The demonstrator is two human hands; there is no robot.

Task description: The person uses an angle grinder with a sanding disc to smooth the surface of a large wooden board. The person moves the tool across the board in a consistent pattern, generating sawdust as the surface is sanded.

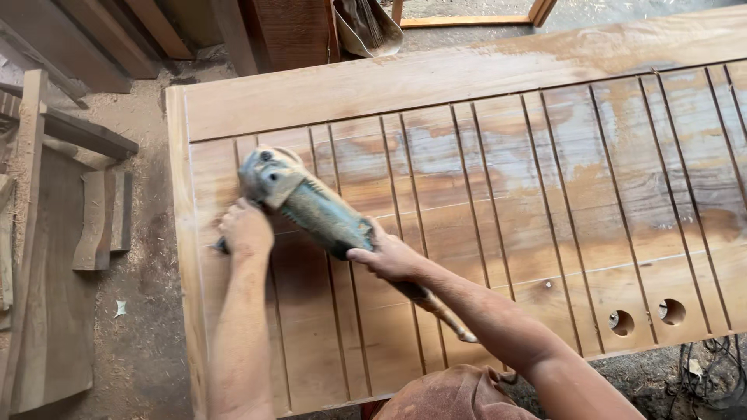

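I see my right hand (pixel 389 257) closed around the dusty grey-green angle grinder (pixel 307 202) body, my left hand (pixel 246 229) clenched on its side handle, left of centre, over the grooved wooden door panel (pixel 498 155).

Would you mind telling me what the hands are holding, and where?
An angle grinder: the right hand grips its body, the left hand its side handle.

Wood offcuts (pixel 101 222) and planks (pixel 47 311) lie on the dusty floor (pixel 148 342) at the left, dark boards (pixel 117 35) lean at the top, a pale frame (pixel 467 19) lies beyond, and black cables (pixel 712 373) tangle at lower right.
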